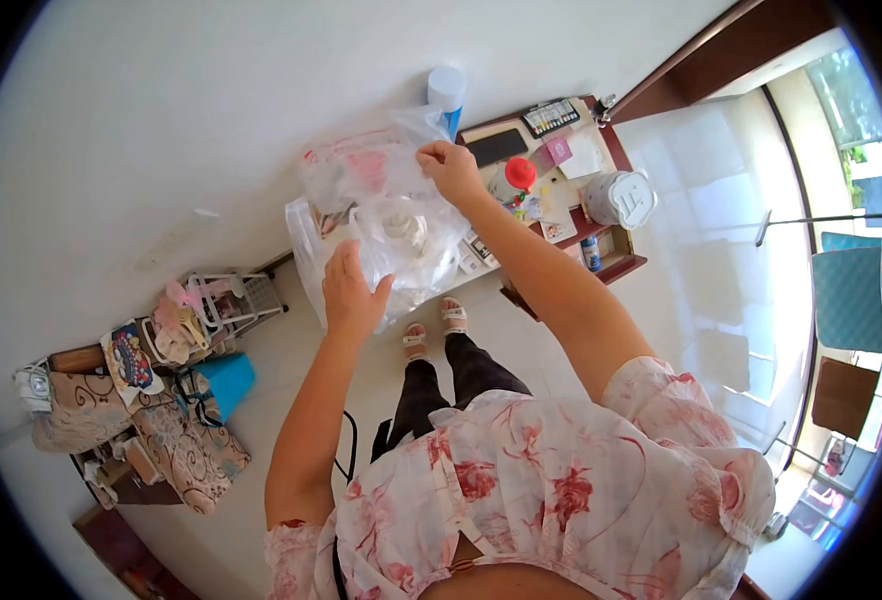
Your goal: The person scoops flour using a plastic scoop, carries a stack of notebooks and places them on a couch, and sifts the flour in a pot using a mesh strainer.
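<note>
A clear plastic bag (381,225) is spread over the near end of the desk, with pale, round shapes showing through it that I cannot make out. My left hand (354,290) rests against its lower side, fingers stretched out and thumb apart. At the upper right of the bag, my right hand (450,172) has its fingers closed in a pinch on the plastic. A second plastic bag with pink-red print (361,160) lies behind, against the wall.
On the desk are a black phone (497,147), a calculator (551,117), a red-topped container (520,174) and a white lidded tub (621,199). A white-and-blue cylinder (447,90) stands by the wall. An open drawer (616,262) juts out. A rack (246,300) stands at left.
</note>
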A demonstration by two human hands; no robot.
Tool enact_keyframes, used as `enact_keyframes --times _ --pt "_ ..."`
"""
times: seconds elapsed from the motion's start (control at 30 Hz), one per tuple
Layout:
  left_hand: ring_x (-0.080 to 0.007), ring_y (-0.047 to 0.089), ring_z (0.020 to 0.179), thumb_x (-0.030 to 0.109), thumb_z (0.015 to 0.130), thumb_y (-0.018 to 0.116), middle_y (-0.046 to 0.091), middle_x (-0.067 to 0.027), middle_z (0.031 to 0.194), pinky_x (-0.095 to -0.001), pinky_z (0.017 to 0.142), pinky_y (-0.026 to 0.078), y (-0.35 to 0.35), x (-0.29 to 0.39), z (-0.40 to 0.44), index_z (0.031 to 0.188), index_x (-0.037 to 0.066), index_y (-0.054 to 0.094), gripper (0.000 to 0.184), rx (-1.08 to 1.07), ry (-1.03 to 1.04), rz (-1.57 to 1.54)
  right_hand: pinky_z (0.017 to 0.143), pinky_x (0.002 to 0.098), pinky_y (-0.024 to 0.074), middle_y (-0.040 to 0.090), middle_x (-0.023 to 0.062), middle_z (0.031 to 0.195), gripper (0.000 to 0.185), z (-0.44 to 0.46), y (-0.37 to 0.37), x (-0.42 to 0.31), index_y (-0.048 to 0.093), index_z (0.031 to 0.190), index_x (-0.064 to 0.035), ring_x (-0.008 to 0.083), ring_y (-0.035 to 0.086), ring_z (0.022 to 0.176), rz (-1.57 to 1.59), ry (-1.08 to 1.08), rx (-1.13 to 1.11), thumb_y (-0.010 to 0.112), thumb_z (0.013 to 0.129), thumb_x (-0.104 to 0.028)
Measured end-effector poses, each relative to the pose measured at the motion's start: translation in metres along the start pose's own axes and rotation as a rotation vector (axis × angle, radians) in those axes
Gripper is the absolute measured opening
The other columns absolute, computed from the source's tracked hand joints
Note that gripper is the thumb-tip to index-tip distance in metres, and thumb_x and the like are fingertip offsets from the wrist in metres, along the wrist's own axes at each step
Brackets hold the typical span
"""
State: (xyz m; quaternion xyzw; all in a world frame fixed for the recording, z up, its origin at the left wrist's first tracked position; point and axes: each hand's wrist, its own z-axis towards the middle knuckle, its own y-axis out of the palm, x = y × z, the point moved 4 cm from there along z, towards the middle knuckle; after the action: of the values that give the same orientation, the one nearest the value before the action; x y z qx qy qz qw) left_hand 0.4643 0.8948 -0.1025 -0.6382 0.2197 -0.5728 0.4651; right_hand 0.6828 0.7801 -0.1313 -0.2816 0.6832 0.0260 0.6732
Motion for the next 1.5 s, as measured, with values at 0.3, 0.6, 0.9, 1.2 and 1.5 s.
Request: enact_keyframes --times 0.3,0.6,0.9,1.2,1.5 --pt "-0.036 0.043 0.114 0.017 0.07 0.069 0.043 -0.0186 0.125 -0.0429 0.091 0.039 -0.005 0.025 0.075 0.136 0.013 0.026 0.079 0.077 -0.157 -0.145 0.078 0.0298 0.0448 0.061 0.0065 0.091 0.026 -0.052 0.009 -0.059 0.059 0.103 0.0004 0.0156 0.058 0.084 0.192 0.059 -0.454 0.06 0.081 -0.014" --pt "-0.0307 0.055 0.098 0.013 0.076 0.06 0.058 -0.0166 0.106 -0.041 0.085 0.042 0.014 -0.038 0.083 0.129 0.013 0.04 0.057 0.03 -0.126 -0.172 0.097 0.0377 0.036 0.042 0.0295 0.12 0.099 -0.096 0.026 0.149 0.017 0.136 -0.0017 0.0382 0.042 0.116 -0.086 0.483 0.28 0.076 0.062 -0.032" --pt "-0.0302 0.056 0.084 0.009 0.07 0.063 0.062 -0.0109 0.086 -0.0425 0.075 0.043 0.021 -0.01 0.094 0.106 0.006 0.056 0.036 -0.327 0.199 0.411 0.079 0.0369 0.046 0.063 0.0146 0.092 0.048 -0.078 0.017 0.135 0.053 0.114 -0.0048 0.0309 0.061 0.085 -0.103 0.448 0.206 0.062 0.068 -0.019" --pt "-0.0202 0.055 0.09 0.003 0.074 0.06 0.057 -0.0097 0.096 -0.0342 0.085 0.043 -0.052 0.064 0.042 0.083 0.004 0.051 0.013 -0.019 0.341 -0.742 0.068 0.022 0.0446 0.058 0.001 0.09 0.033 -0.261 -0.116 0.079 0.055 0.107 -0.0022 0.0078 0.054 0.077 0.698 0.409 0.594 0.056 0.075 -0.004" --pt "-0.0175 0.054 0.09 -0.003 0.068 0.059 0.057 -0.008 0.092 -0.0313 0.087 0.041 0.05 0.184 -0.033 0.073 0.006 0.05 0.014 -0.729 0.498 -0.933 0.052 0.0189 0.036 0.051 -0.003 0.071 0.029 -0.539 -0.161 0.092 0.053 0.104 -0.0036 0.0037 0.044 0.058 0.776 0.433 1.324 0.054 0.075 -0.002"
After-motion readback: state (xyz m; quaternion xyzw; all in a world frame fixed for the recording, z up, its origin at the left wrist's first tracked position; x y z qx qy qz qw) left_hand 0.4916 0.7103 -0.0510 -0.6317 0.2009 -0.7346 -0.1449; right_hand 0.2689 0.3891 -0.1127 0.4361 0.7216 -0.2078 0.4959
